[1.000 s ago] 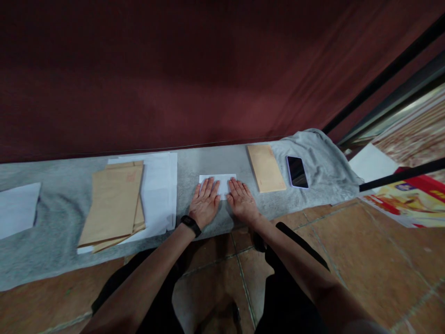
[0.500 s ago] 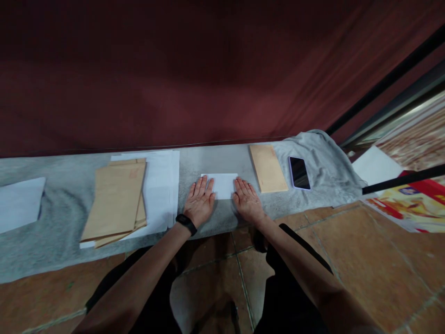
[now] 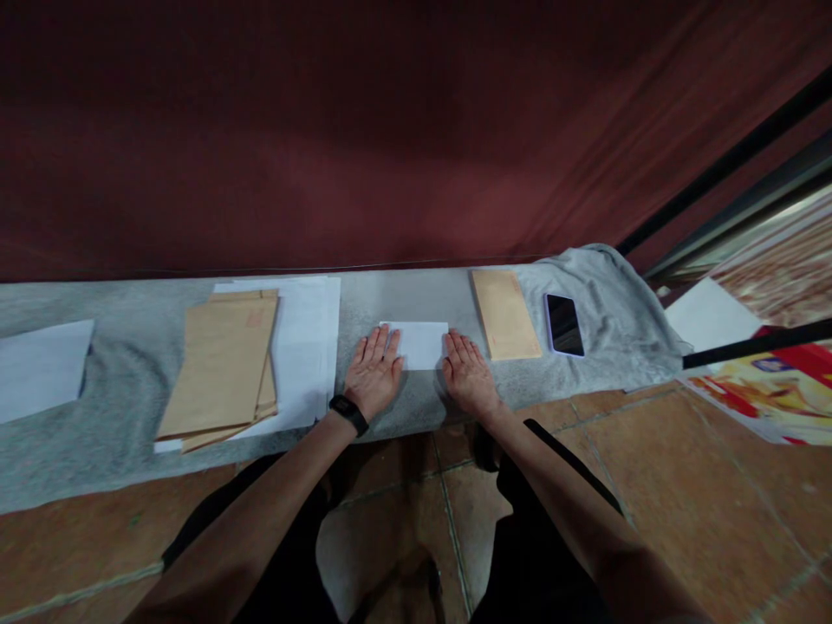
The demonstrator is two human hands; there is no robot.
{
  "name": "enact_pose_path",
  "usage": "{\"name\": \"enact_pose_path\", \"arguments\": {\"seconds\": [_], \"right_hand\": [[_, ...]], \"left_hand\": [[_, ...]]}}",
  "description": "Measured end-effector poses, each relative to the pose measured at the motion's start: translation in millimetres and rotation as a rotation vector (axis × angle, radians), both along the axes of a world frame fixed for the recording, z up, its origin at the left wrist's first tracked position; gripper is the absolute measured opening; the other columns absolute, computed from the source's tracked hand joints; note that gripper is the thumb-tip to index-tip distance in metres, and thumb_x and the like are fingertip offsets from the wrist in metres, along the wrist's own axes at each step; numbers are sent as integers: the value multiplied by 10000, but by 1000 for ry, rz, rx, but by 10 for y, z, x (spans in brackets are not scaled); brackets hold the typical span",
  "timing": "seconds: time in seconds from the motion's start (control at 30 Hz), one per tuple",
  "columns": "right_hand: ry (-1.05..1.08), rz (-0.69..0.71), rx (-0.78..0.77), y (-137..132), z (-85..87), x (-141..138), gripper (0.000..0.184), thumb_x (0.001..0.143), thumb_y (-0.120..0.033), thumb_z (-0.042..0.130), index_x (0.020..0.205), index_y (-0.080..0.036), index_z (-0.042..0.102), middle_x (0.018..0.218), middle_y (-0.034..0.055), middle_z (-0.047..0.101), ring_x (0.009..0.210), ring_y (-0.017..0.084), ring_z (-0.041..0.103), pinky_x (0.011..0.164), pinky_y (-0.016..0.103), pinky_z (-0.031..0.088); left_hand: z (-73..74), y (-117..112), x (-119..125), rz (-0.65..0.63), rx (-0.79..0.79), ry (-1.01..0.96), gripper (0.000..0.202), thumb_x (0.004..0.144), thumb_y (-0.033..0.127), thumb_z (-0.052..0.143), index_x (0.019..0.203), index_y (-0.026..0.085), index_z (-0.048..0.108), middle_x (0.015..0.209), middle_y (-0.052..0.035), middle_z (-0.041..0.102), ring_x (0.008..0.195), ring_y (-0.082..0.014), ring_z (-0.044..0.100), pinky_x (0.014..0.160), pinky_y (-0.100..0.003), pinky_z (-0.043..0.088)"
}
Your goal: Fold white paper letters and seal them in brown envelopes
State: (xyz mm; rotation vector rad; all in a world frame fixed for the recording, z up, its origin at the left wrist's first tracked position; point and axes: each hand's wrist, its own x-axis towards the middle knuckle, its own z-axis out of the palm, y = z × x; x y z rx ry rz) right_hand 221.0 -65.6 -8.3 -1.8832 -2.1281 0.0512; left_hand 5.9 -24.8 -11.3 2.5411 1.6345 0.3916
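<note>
A small white sheet of paper [image 3: 423,346], apparently folded, lies flat on the grey cloth in front of me. My left hand [image 3: 375,368] rests palm down over its left edge, fingers stretched out, a black band on the wrist. At the right edge of the paper lies my right hand [image 3: 469,373], also flat with fingers extended. Just right of it is a brown envelope [image 3: 507,315]. Left of my left hand, several brown envelopes [image 3: 221,364] lie stacked on white sheets [image 3: 312,347].
A phone [image 3: 564,325] lies right of the single envelope. Another white paper [image 3: 42,368] is at the far left. The grey cloth [image 3: 123,381] covers a narrow bench along a dark red wall [image 3: 390,173]. Black bars [image 3: 754,344] and a colourful printed sheet [image 3: 773,390] are at the right.
The view has shifted slightly. My right hand has slid a little to the right, to the paper's edge; my left hand stays almost in place.
</note>
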Motion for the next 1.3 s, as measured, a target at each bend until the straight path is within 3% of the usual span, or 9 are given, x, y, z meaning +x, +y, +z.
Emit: {"name": "enact_pose_path", "arguments": {"seconds": [0.27,0.5,0.83,1.03,1.2,1.3], "right_hand": [[25,161,-3,-27,9,-199,530,1062,-315,368,1542,-90,391,1621,131,362,1510,257,328,1251,474,265],[55,210,53,-85,-80,-396,507,1043,-299,403,1499,-85,462,1587,134,424,1494,240,363,1255,445,278],[34,152,65,-41,-106,-260,611,1033,-408,452,1517,-37,406,1590,205,393,1506,290,334,1225,481,320],[-11,135,46,-11,-87,-217,653,1029,-429,449,1503,18,403,1582,241,389,1501,315,333,1229,484,308],[-46,129,34,-11,-63,-263,631,1026,-419,459,1497,-1,427,1589,244,376,1492,332,341,1227,499,296],[-46,123,32,-13,-45,-288,606,1024,-409,466,1504,-40,434,1602,238,355,1489,339,343,1220,519,295]], "left_hand": [[64,20,47,-41,11,-5,592,1026,330,300,1551,61,358,1633,-167,323,1544,-278,236,1271,-499,153],[109,58,185,-185,-45,0,570,1039,348,279,1548,116,386,1636,-112,342,1542,-250,248,1274,-463,173],[70,159,154,-25,-71,5,607,1022,367,328,1556,78,350,1637,-160,326,1539,-271,255,1267,-467,185],[119,283,54,85,-113,-163,595,974,302,429,1510,44,396,1613,-204,358,1499,-301,343,1221,-452,313],[227,413,-14,199,-196,-405,557,929,300,519,1456,126,475,1428,-163,586,1274,-271,593,1061,-404,496],[256,454,-14,242,-263,-475,571,889,300,571,1427,123,506,1316,-153,644,1107,-246,663,979,-377,534]]}}
